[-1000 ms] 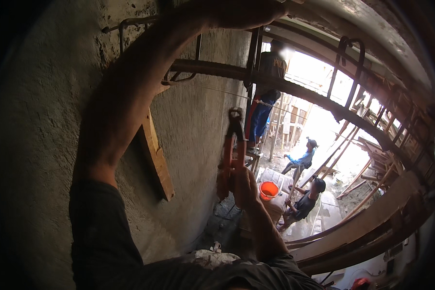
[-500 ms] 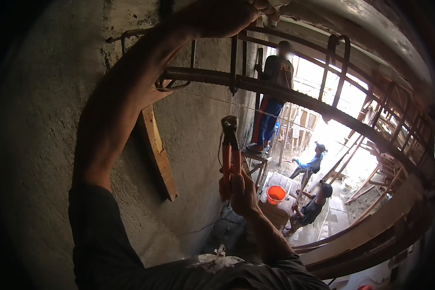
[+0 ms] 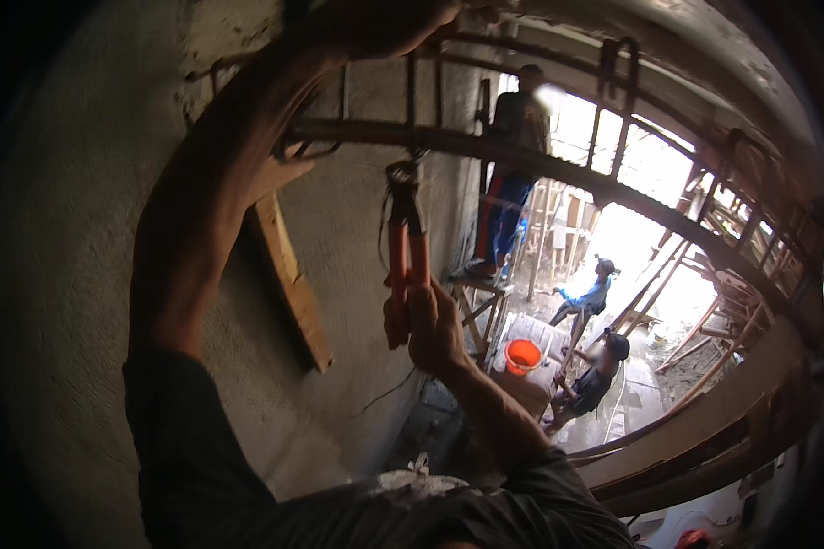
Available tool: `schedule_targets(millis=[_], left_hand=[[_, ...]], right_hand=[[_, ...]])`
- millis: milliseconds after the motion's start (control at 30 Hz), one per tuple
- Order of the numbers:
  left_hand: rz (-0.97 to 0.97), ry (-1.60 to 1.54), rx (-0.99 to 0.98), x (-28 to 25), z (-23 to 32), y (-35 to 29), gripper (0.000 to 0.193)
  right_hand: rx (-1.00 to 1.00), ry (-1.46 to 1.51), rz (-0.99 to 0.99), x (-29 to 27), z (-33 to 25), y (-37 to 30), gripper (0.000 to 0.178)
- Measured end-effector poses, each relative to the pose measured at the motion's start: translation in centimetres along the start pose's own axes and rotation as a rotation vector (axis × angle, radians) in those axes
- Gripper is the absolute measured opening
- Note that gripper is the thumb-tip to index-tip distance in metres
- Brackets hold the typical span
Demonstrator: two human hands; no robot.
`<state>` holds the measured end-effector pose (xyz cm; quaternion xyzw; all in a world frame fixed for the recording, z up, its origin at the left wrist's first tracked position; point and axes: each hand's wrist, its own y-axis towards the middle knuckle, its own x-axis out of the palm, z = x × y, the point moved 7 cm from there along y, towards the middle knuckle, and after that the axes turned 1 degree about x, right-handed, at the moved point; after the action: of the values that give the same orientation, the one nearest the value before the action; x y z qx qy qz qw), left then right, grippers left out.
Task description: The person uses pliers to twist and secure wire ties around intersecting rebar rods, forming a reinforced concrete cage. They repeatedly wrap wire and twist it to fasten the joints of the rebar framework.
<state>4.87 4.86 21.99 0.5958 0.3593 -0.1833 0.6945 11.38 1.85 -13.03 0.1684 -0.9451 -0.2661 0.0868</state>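
Observation:
In my right hand (image 3: 430, 329) is a pair of end-cutting pincers (image 3: 407, 229) with orange-red handles, jaws pointing up. A thin wire (image 3: 381, 229) curves down beside the jaws. The jaws are just below the lower ribbed bar of a rebar cage (image 3: 522, 160), near a hanging stirrup (image 3: 411, 101). Whether they touch it, I cannot tell. My left hand (image 3: 421, 20) reaches up across the wall to the cage's upper bar and is curled at it. The top edge of the view cuts off part of its fingers.
A rough concrete wall (image 3: 92, 274) stands close at left, with a wooden piece (image 3: 293, 284) against it. A person (image 3: 520, 137) stands on a wooden trestle (image 3: 481, 297). Two people (image 3: 590, 293) (image 3: 600, 380) are below, near an orange bucket (image 3: 523, 355). Curved boards (image 3: 705, 439) sit at lower right.
My right hand has raised the pincers up and to the left, bringing their jaws close under the lower bar. The whole view has shifted slightly, and my left hand stays at the upper bar.

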Motion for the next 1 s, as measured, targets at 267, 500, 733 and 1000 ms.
schedule_targets(millis=[267, 500, 733, 1000], left_hand=[[-0.002, 0.040, -0.329, 0.4, 1.6, -1.3, 0.059], [0.051, 0.091, -0.162, 0.5, 2.7, -0.9, 0.055], [0.009, -0.013, -0.173, 0.9, 2.3, -0.8, 0.051], [0.565, 0.239, 0.061, -3.1, 6.9, -6.0, 0.043]], right_hand=[[0.070, -0.535, 0.074, -5.4, 2.6, -3.8, 0.052], [0.175, -0.661, 0.285, -11.5, 3.7, -9.2, 0.037], [0.276, -0.544, 0.358, -13.9, 3.0, -10.8, 0.026], [-0.163, -0.827, 0.358, -16.0, 1.5, -14.3, 0.018]])
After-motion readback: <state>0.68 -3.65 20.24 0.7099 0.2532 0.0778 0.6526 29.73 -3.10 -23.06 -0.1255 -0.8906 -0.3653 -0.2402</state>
